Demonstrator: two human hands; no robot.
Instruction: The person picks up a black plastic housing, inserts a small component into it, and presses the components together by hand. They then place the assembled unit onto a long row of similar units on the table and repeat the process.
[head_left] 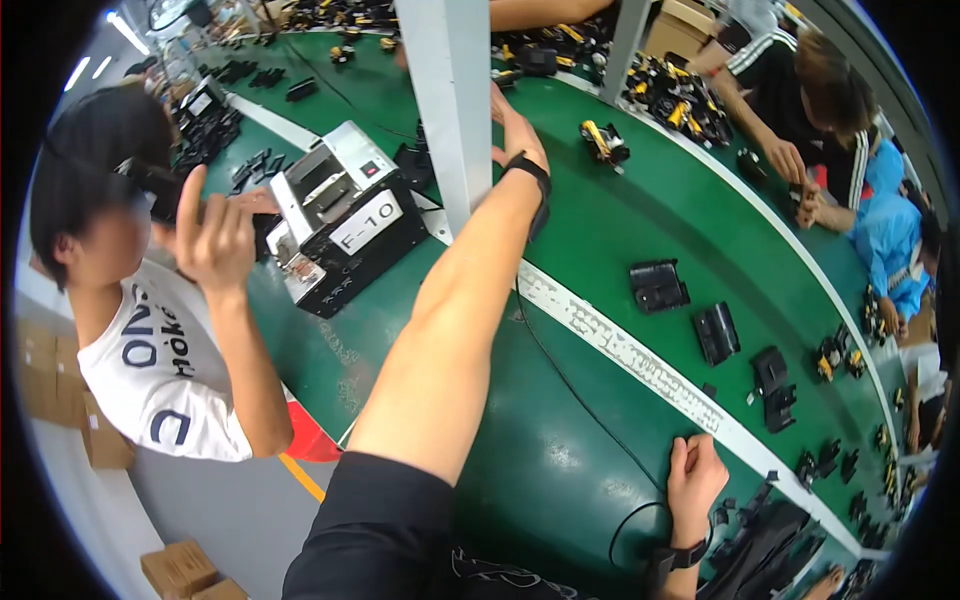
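Green table (580, 500), long reach

We work at a big green table. Our left hand (515, 130) stretches far out beside the white post (443, 100). That post hides some of its fingers, so we cannot tell if they are spread or pinching something. One yellow-and-black piece (603, 145) lies on the green top, to the right of that hand, near but not touching. Our right hand (697, 482) is near the black cable (572, 390), fingers curled in, with nothing seen in them. To reach well, we think it is best to peek around the post, go slowly, and not bump our arm.
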